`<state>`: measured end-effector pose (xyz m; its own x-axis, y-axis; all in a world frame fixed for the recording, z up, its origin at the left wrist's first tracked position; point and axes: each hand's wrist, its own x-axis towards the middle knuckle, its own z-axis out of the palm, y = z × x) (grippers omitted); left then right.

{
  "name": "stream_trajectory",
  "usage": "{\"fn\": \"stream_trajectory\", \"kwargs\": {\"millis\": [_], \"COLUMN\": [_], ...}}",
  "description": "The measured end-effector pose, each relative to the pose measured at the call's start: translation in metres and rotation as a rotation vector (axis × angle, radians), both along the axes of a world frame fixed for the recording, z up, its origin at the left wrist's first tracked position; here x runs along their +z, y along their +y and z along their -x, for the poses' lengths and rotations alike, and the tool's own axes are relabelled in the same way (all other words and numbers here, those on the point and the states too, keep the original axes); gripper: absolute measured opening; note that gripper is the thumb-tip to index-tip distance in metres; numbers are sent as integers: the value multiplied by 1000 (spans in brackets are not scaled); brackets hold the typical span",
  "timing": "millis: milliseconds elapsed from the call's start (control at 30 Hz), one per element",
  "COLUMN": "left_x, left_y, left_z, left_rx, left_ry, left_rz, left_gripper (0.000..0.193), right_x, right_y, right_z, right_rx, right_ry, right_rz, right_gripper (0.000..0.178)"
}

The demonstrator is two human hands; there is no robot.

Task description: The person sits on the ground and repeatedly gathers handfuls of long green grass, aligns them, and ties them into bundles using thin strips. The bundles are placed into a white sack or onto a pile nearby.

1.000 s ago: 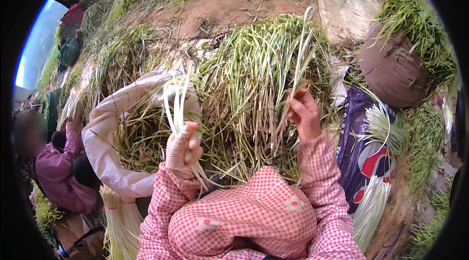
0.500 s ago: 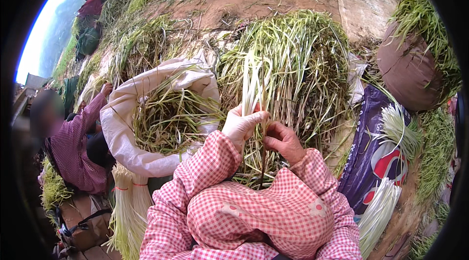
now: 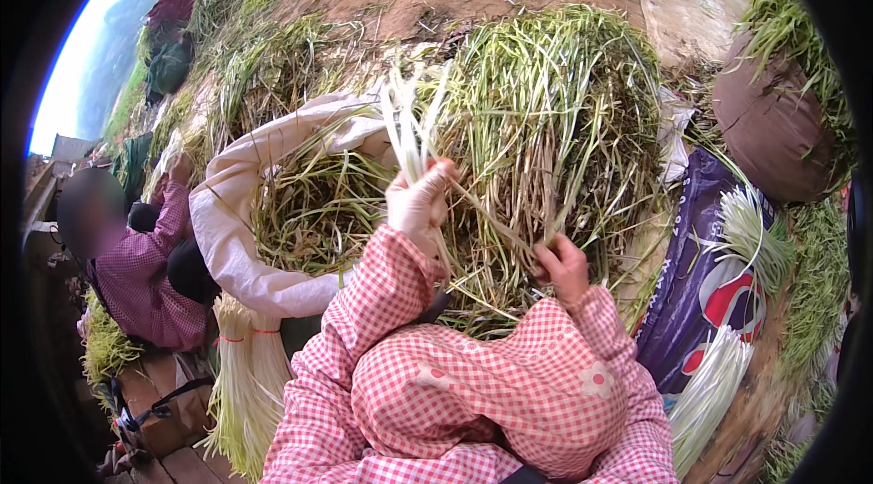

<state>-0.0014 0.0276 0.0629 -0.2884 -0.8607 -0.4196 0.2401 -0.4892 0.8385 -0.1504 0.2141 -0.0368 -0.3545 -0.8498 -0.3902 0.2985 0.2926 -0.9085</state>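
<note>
Upright in my left hand (image 3: 418, 202) is a small bunch of pale chive-like stalks (image 3: 405, 125), its white-green tops fanning out above my closed fingers. Lower and to the right, my right hand (image 3: 564, 268) is closed in a pinch on a brownish, withered strip (image 3: 496, 222) that stretches slantwise from the bunch. Just beyond both hands lies a big heap of long green stalks (image 3: 555, 93) with brown, limp lower parts. A white cloth sack (image 3: 223, 211) with a rolled rim, filled with loose greenish leaves (image 3: 318, 211), stands left of my left hand.
Red-banded bundles of pale stalks (image 3: 245, 384) stand at my lower left. On the right, more pale stalks (image 3: 714, 393) lie on a purple printed sack (image 3: 682, 275), near a brown bulging sack (image 3: 773, 129). Another person (image 3: 150, 275) sits at the left.
My hands have moved apart: the left went left and up with the bunch, the right went down and right. A withered strip now spans between them.
</note>
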Motion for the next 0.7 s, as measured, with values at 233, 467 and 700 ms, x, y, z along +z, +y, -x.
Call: {"fn": "stream_trajectory", "kwargs": {"millis": [233,467,700], "left_x": [5,-7,-15], "left_y": [-30,-21,-14], "left_z": [-29,-26,-28], "left_rx": [4,-204,-377], "left_ry": [203,384,498], "left_rz": [90,-18,-18], "left_gripper": [11,17,22], "right_x": [-68,7,53], "right_y": [128,35,-53], "right_z": [49,67,11], "right_rx": [799,347,204], "right_ry": [773,951,506], "right_rz": [-796,-107,136], "right_gripper": [25,13,19]}}
